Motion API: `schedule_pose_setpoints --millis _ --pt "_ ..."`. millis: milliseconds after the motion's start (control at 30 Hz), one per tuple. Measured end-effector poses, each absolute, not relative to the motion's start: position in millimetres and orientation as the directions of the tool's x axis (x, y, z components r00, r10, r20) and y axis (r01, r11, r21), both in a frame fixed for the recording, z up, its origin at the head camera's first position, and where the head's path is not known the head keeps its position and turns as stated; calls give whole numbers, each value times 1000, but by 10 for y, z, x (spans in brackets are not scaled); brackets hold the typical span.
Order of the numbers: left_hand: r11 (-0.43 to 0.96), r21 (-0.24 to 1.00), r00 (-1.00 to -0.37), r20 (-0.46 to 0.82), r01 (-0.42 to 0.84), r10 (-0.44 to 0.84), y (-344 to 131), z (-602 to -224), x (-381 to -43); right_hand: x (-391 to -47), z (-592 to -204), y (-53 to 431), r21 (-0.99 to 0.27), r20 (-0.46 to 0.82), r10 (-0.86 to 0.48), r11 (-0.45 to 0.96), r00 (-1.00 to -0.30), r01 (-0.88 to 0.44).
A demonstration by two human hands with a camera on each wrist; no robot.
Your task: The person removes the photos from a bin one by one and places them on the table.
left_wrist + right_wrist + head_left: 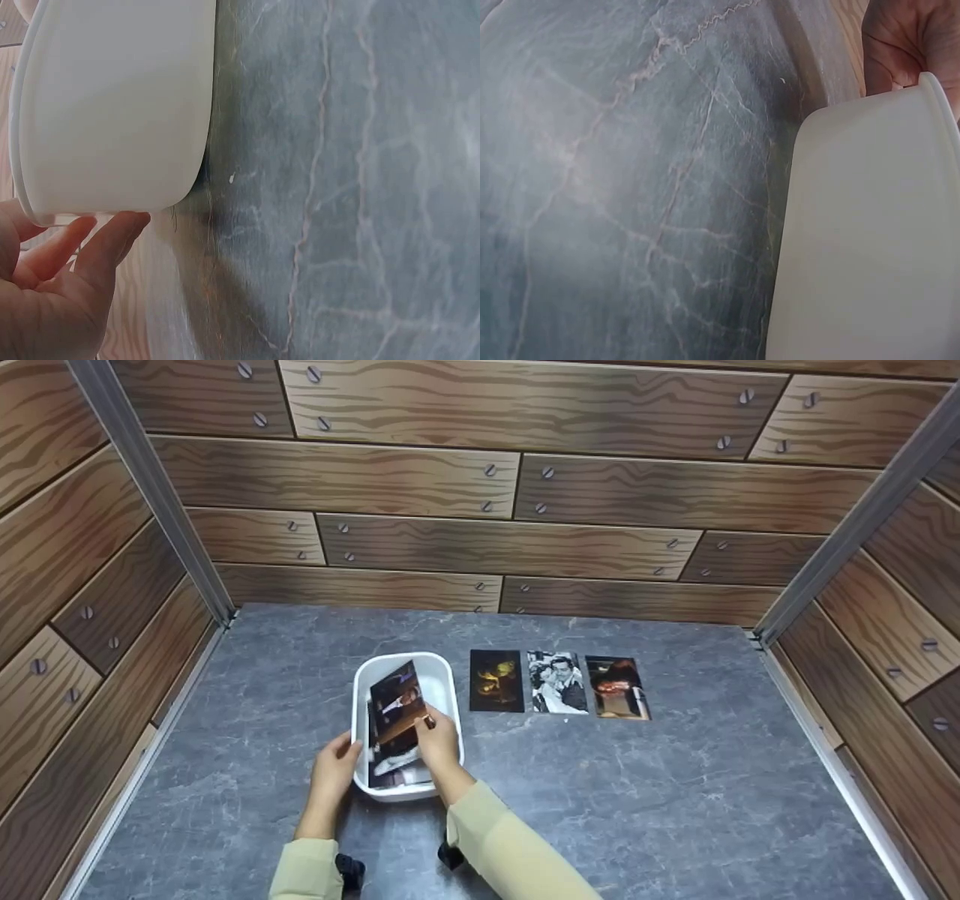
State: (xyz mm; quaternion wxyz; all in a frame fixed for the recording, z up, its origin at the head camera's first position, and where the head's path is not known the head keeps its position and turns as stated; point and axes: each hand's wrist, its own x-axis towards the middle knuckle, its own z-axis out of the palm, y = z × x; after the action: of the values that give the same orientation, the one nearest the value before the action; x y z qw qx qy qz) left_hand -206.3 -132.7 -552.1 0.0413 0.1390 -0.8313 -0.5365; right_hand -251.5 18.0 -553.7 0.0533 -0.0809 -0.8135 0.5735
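A white tub stands upright on the grey marbled surface, with several photo prints in it. My right hand reaches over its right rim and pinches a dark photo print showing a figure in a light jacket. That print is tilted above another photo at the near end. On the tub's left side, my left hand holds the rim, its thumb at the edge. In the left wrist view its fingertips meet the outer wall. The right wrist view shows little of the right hand behind the tub.
Right of the tub, three photos lie in a row: a dark one with a yellow glow, a black-and-white couple and a dark orange one. Wood-patterned walls enclose the surface at the back and sides.
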Motion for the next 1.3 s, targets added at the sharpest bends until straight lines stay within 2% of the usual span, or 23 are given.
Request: schedule_pose_setpoints --millis 133,333,467,700,867,1033,1133,1200,1300 --pt "383 905 -959 -81 -185 -272 -1330 -5512 -2063 -2520 -5534 172 -933 10 188 354 -982 58" --pt "387 902 -959 -87 -191 -269 -1327 -5496 -2058 -2516 -5521 167 -871 58 191 490 -980 44" --pt "396 899 -960 -84 -189 -267 -1328 -5507 -2053 -2504 -5530 163 -870 50 205 489 -978 58" --pt "385 902 -959 -93 -195 -269 -1347 -5520 -2029 -2506 -5429 182 -953 1 250 295 -968 75" --pt "379 904 -956 -93 -199 -280 -1365 -5505 -2023 -2712 -5366 401 -999 -5 259 37 -966 16" --pt "372 907 -955 -89 -195 -281 -1354 -5496 -2030 -3216 -5649 953 -987 -32 282 -163 -959 -15" --pt "364 912 -957 -88 -189 -275 -1341 -5505 -2034 -3643 -6038 1547 -982 -36 324 -186 -945 -26" --pt "365 913 -959 -87 -185 -269 -1335 -5513 -2036 -3831 -6176 2011 -984 -65 353 -177 -934 2" --pt "380 907 -959 -81 -184 -270 -1332 -5517 -2045 -4092 -6474 2713 -975 -63 406 -221 -912 -31"
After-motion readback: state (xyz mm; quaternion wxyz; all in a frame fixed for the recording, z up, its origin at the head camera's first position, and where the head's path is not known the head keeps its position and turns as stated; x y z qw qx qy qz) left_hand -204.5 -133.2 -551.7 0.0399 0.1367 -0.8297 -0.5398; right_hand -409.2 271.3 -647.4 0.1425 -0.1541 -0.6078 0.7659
